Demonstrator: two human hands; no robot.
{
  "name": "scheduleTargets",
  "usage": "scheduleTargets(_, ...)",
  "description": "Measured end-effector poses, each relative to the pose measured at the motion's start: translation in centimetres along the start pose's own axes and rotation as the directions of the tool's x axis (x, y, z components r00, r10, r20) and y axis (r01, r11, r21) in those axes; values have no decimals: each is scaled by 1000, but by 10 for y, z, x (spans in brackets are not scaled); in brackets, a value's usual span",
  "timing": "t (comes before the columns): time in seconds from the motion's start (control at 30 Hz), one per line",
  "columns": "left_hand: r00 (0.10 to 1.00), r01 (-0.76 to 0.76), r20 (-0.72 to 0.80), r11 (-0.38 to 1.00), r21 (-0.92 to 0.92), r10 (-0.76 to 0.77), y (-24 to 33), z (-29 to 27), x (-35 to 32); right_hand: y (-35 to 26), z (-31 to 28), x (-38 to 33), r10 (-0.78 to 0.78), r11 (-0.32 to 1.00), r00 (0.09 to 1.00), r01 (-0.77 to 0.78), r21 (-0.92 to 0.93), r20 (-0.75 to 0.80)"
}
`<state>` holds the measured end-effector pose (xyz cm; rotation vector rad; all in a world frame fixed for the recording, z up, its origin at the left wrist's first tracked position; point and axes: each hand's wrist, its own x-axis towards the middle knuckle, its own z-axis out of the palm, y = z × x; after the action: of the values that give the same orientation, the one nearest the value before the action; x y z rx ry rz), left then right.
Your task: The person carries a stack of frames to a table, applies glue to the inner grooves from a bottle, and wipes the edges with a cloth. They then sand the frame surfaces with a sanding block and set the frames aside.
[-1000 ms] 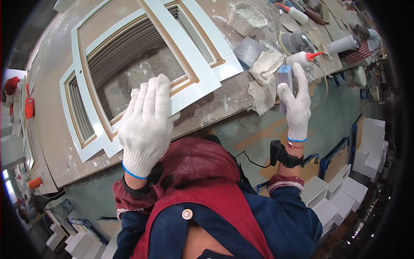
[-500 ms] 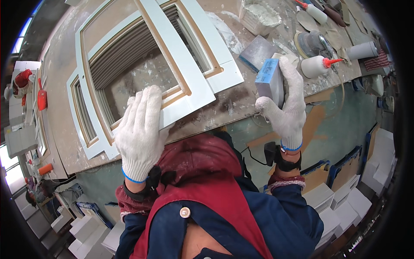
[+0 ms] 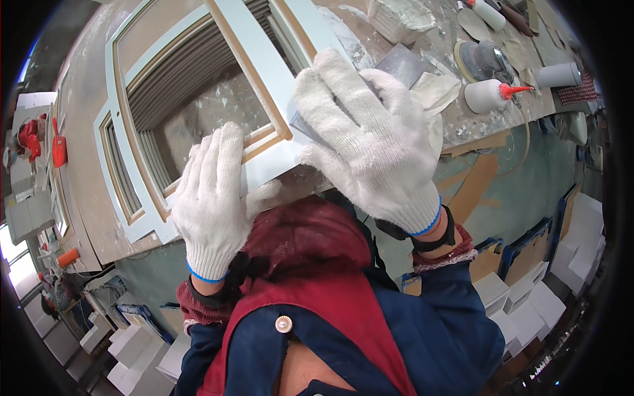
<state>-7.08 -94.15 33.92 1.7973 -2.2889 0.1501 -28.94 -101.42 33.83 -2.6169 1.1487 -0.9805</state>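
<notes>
A stack of white frames (image 3: 264,168) with tan inner edges lies at the near side of the workbench. My left hand (image 3: 210,191), in a white knit glove, lies over the top frame's near rail, fingers on top and thumb at the near edge. My gloved right hand (image 3: 373,132) is closed over a sanding block (image 3: 302,127), pressing it against the frame's near right corner. Only a grey sliver of the block shows beside the fingers; the rest is hidden under the glove.
Right of the frames on the dusty workbench (image 3: 472,125) are a grey block (image 3: 401,65), a crumpled cloth (image 3: 437,96), a round sander (image 3: 481,59) and a white bottle with a red nozzle (image 3: 485,98). A white-crusted tub (image 3: 399,23) stands farther back.
My right hand has moved left with the sanding block, from above the bench's right side onto the frame's corner. My left hand stays on the rail.
</notes>
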Motion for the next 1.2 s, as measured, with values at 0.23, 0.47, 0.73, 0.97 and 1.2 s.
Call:
scheduleTargets(0.23,1000,16,-14,1000,-26,-16,-4,0,2,-18,3,-24,68,985,989,-88,-148,-134)
scheduleTargets(0.47,998,-35,-50,999,-36,33,-4,-1,-1,-18,-21,-62,113,993,991,-116,-24,-76)
scheduleTargets(0.73,994,-36,-106,999,17,37,-8,1,-3,-42,3,-24,166,967,982,-181,-181,-94)
scheduleTargets(0.97,995,-50,-85,999,15,51,-2,-1,1,-28,-17,-73,230,973,956,-232,11,-183)
scheduleTargets(1.2,994,-51,-98,999,-11,49,-6,3,2,-47,16,-9,125,958,971,-171,-229,-202)
